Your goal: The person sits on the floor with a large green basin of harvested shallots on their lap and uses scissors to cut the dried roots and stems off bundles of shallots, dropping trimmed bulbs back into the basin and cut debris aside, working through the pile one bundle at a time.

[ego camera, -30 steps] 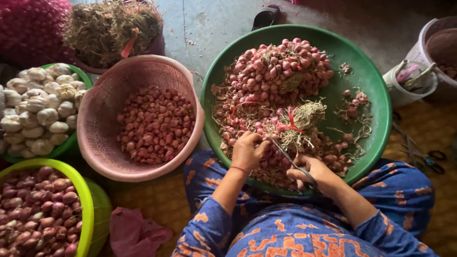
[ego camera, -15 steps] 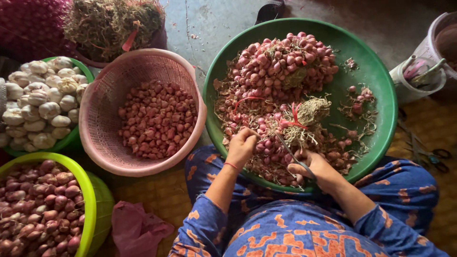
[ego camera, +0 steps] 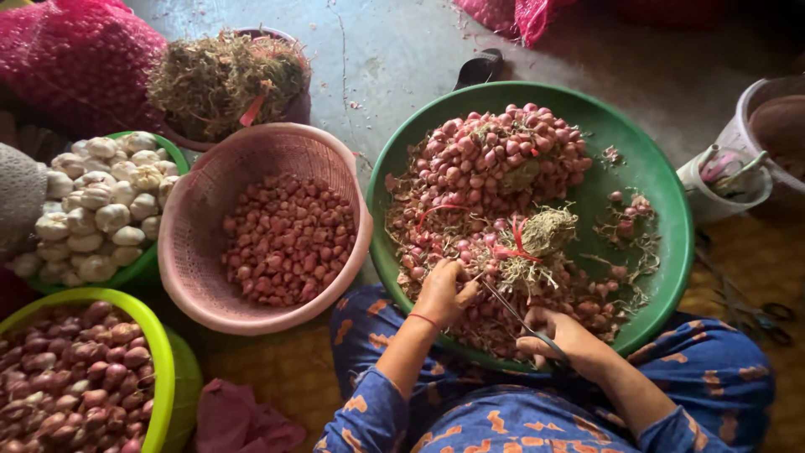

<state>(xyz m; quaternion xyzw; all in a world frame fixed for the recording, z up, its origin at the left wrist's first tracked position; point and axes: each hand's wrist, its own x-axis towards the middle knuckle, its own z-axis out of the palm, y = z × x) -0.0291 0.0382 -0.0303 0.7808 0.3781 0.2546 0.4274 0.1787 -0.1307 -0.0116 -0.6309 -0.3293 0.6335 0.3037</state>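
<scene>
A big green basin (ego camera: 646, 176) in front of me holds a heap of red shallots (ego camera: 495, 168) with dried roots, some bunched with red string. My left hand (ego camera: 442, 292) pinches a shallot at the near edge of the heap. My right hand (ego camera: 563, 335) grips a pair of scissors (ego camera: 508, 307), blades pointing up-left toward the left hand's fingers. A tied bunch of dry roots (ego camera: 537, 239) lies just beyond both hands.
A pink basket (ego camera: 197, 222) of trimmed shallots stands to the left. A green bowl of garlic (ego camera: 96, 205), a lime basket of shallots (ego camera: 80, 373), a pot of dry trimmings (ego camera: 222, 75), red mesh sacks (ego camera: 71, 59) and white buckets (ego camera: 738, 159) surround me.
The view has shifted slightly. My left hand has drawn back to the near edge of the heap, and the scissors' blades have come up to its fingers.
</scene>
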